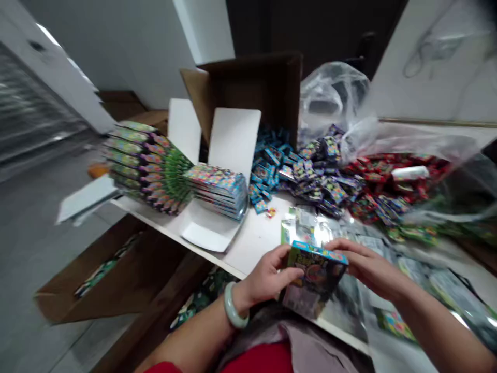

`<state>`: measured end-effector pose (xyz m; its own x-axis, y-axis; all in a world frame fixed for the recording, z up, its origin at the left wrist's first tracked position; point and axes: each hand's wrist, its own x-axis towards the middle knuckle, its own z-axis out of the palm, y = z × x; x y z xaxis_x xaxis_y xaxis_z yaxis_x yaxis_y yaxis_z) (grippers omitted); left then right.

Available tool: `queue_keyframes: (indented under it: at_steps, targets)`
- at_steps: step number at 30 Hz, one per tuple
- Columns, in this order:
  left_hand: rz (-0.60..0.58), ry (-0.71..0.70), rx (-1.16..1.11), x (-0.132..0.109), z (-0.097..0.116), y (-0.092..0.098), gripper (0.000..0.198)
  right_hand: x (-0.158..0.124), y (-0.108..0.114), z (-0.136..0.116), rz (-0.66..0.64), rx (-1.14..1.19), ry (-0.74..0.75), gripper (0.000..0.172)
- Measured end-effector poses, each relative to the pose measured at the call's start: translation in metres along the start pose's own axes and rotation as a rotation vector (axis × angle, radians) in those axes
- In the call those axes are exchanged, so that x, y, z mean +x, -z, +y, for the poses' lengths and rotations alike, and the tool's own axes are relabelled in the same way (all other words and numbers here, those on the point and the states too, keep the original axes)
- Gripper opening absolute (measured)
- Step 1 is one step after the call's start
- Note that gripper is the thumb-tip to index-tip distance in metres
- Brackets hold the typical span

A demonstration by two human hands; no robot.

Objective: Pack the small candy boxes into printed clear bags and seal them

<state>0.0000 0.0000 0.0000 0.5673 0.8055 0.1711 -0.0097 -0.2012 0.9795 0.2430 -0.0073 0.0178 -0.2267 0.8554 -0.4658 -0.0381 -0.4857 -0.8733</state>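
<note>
A small dark printed box [312, 282] with a bright blue top edge is held upright above the table's front edge. My left hand [267, 274], with a pale green bangle on its wrist, grips the box's left side, thumb across the front face. My right hand [363, 261] is closed at the box's upper right corner; its fingertips are partly hidden behind it. Behind the box lie shiny flat printed packs [306, 223], partly covered by the hands. Small blue packets [267, 163] and purple packets [322, 176] are heaped farther back.
Left on the table [250, 246] stand a stack of printed cards [219, 186] in an open white box [207, 228] and a fanned row of colourful packs [145, 166]. Red packets [388, 173] lie in clear plastic at right. A large cardboard carton [252, 77] stands behind; another open carton [104, 290] sits below left.
</note>
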Motion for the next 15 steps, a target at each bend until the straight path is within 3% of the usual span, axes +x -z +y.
queue_keyframes:
  at_steps: [4, 7, 11, 15]
  targets:
    - [0.381, -0.511, 0.44, 0.008, 0.068, 0.086, 0.026, -0.004, 0.014, 0.014, 0.173, -0.067, 0.124, 0.039]
    - [0.479, -0.742, 0.817, 0.026, 0.085, 0.152, 0.031, -0.002, 0.006, 0.025, 0.138, -0.168, 0.166, 0.04]
    - [0.382, -0.61, 1.186, 0.05, 0.059, 0.221, 0.03, 0.001, -0.017, 0.046, -0.031, -0.238, 0.189, 0.035]
    - [0.298, -0.523, 1.253, 0.046, 0.023, 0.244, 0.038, 0.009, -0.03, 0.063, -0.094, -0.262, 0.181, 0.036]
